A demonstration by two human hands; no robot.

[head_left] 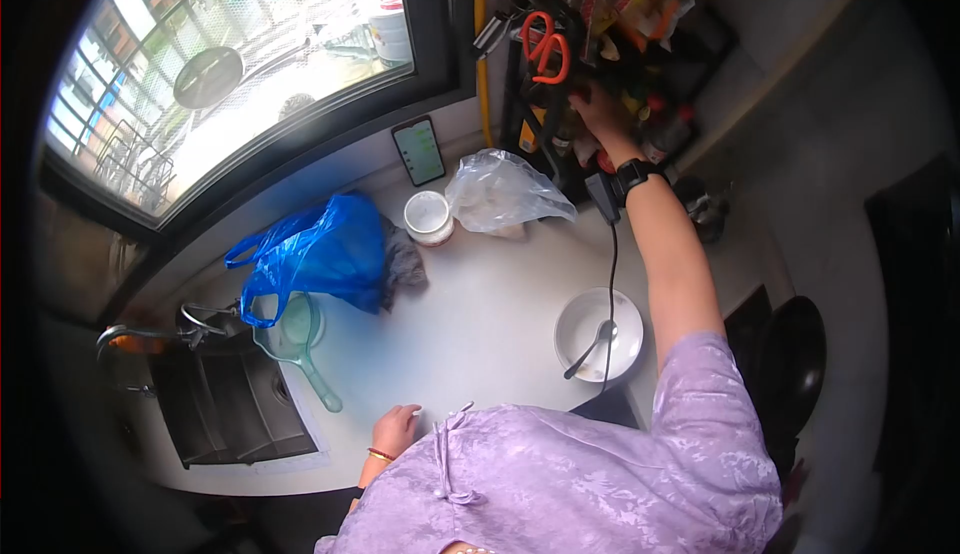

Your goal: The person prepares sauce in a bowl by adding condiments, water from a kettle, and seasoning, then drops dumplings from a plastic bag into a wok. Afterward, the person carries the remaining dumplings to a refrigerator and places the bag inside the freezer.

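At shadowed rack (pixel 543 137), your right hand (pixel 600 114) was among bottles (pixel 668 136), grip unclear; slow reach suited crowding. Left hand (pixel 397 427) rested apart, empty.

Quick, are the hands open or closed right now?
Left hand: by the counter, nothing seen in it; can't tell if open or closed.
Right hand: at the shelf, partly hidden; can't tell if open or holding something.

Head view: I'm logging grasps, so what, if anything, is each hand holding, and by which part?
The left hand holds nothing visible. The right hand reaches into the dark rack; whether it grips anything there cannot be told.
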